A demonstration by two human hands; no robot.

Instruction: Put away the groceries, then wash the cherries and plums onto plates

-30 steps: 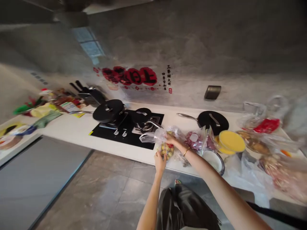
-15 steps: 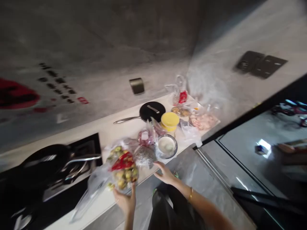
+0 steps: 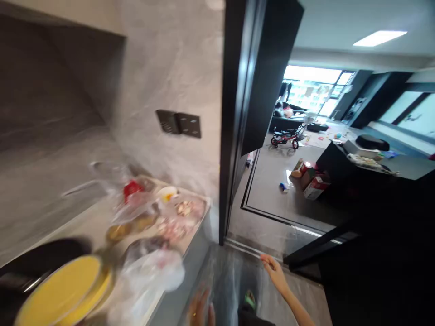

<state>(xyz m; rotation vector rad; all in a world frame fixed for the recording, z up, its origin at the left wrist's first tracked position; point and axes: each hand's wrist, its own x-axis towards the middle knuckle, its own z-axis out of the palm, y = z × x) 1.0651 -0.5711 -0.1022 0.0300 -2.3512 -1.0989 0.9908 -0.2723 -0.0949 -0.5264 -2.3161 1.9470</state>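
Plastic bag (image 3: 156, 271) on counter (image 3: 97, 217), right of round container (image 3: 61, 290); pan (image 3: 50, 253) behind container; bicycle (image 3: 286, 137) beyond doorframe (image 3: 234, 136).

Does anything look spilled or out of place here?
No spill is discernible, though blur hides detail. Oddly, the white plastic bag droops over the counter edge, and a small blue item lies loose on the floor.

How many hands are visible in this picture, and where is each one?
2: the left hand, blurred, partly cut off by the bottom edge; the right hand, farther right, over the floor.
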